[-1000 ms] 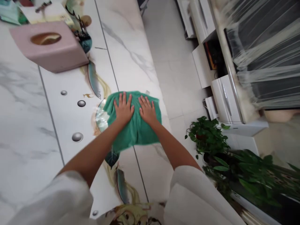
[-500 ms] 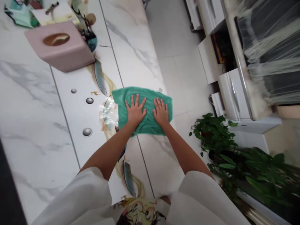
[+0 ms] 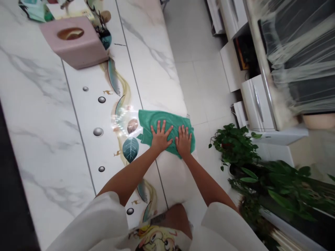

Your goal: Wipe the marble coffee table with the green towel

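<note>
White marble-look tabletop (image 3: pixel 47 115), leafy plants (image 3: pixel 235 148) off its R edge. Green cloth (image 3: pixel 176 121) lies at that edge, a bit rumpled, L hand (image 3: pixel 161 138) & R hand (image 3: pixel 184 143) side by side on it, palms down, L fingers spread wide, R fingers closer tog. Pink tissue box (image 3: pixel 81 50) sits farther up the tabletop, well apart from cloth & R edge.

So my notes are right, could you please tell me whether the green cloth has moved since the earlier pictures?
Yes: the green cloth has shifted to the right, clear of the printed leaf it partly covered earlier.
</note>
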{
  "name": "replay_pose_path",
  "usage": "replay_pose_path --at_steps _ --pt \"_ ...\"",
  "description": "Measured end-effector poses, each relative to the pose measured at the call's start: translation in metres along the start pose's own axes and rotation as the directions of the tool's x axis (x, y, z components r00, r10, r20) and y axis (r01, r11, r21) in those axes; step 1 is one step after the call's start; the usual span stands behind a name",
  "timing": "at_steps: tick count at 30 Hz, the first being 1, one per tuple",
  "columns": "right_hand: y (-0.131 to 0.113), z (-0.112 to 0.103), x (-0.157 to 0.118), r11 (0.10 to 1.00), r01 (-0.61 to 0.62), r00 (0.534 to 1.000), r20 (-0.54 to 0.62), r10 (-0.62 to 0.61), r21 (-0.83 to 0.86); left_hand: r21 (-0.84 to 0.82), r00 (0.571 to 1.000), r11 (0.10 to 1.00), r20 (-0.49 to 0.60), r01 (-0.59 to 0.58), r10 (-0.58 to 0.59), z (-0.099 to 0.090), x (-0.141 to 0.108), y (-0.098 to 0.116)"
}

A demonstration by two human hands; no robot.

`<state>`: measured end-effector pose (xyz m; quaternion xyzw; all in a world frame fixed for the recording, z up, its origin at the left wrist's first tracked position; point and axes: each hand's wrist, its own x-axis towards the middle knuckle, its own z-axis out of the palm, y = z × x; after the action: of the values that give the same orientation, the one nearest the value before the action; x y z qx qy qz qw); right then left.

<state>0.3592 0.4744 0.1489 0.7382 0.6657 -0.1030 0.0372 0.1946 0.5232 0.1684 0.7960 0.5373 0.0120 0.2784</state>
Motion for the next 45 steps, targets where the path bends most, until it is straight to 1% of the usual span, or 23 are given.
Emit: replay_pose_path --at_steps 6,11,14,16,19,22,25,27,28,30,32,33,35,39,41,43,45 --pt "0.006 0.01 -0.068 1.0 -0.001 1.0 -0.005 0.001 0.025 0.045 0.997 0.999 0.075 -0.02 0.017 0.028 -0.049 0.025" --pt "0.019 0.021 -0.138 0.999 -0.033 0.998 0.058 0.03 0.04 0.075 0.99 0.997 0.136 -0.033 0.022 0.056 -0.101 0.053" --pt "0.032 0.031 -0.185 0.999 -0.023 0.993 0.114 0.019 0.037 0.07 0.98 0.996 0.198 -0.05 0.035 0.078 -0.144 0.072" --pt "0.042 0.038 -0.216 0.999 -0.012 0.99 0.141 0.005 0.046 0.067 0.97 0.996 0.241 -0.052 0.035 0.094 -0.178 0.087" --pt "0.055 0.047 -0.258 0.998 -0.028 0.986 0.165 0.017 0.064 0.068 0.952 0.996 0.305 -0.053 0.03 0.12 -0.228 0.109" --pt "0.061 0.055 -0.289 0.996 -0.058 0.981 0.188 0.044 0.07 0.075 0.939 0.996 0.345 -0.04 0.011 0.14 -0.265 0.125" --pt "0.058 0.061 -0.303 0.994 -0.095 0.978 0.19 0.082 0.061 0.055 0.938 0.998 0.347 -0.026 0.006 0.154 -0.283 0.131" --pt "0.049 0.065 -0.302 0.99 -0.13 0.979 0.165 0.122 0.045 0.014 0.943 1.0 0.332 -0.013 0.008 0.16 -0.288 0.129" --pt "0.041 0.066 -0.299 0.989 -0.141 0.98 0.148 0.134 0.038 -0.002 0.947 1.0 0.32 0.014 -0.012 0.161 -0.289 0.126" --pt "0.02 0.066 -0.286 0.992 -0.121 0.985 0.127 0.115 0.04 -0.008 0.95 0.994 0.293 0.111 -0.104 0.159 -0.29 0.116" --pt "-0.007 0.063 -0.268 0.996 -0.06 0.99 0.13 0.052 0.059 0.006 0.943 0.977 0.259 0.213 -0.207 0.151 -0.289 0.098" --pt "-0.022 0.061 -0.257 0.997 -0.028 0.991 0.136 0.018 0.071 0.011 0.942 0.969 0.233 0.246 -0.242 0.145 -0.287 0.086" --pt "-0.054 0.054 -0.231 0.995 0.012 0.989 0.145 -0.026 0.095 0.015 0.947 0.961 0.169 0.275 -0.273 0.128 -0.28 0.058" --pt "-0.114 0.039 -0.171 0.989 0.047 0.987 0.146 -0.067 0.141 0.009 0.958 0.959 0.055 0.282 -0.282 0.09 -0.252 -0.003" --pt "-0.142 0.032 -0.139 0.982 0.093 0.983 0.142 -0.116 0.162 0.0 0.949 0.949 -0.019 0.315 -0.315 0.071 -0.234 -0.031" --pt "-0.167 0.026 -0.108 0.972 0.152 0.975 0.134 -0.177 0.18 -0.003 0.931 0.936 -0.097 0.353 -0.352 0.054 -0.217 -0.056" --pt "-0.189 0.02 -0.08 0.963 0.186 0.969 0.123 -0.213 0.196 0.007 0.919 0.929 -0.145 0.371 -0.366 0.037 -0.201 -0.078"
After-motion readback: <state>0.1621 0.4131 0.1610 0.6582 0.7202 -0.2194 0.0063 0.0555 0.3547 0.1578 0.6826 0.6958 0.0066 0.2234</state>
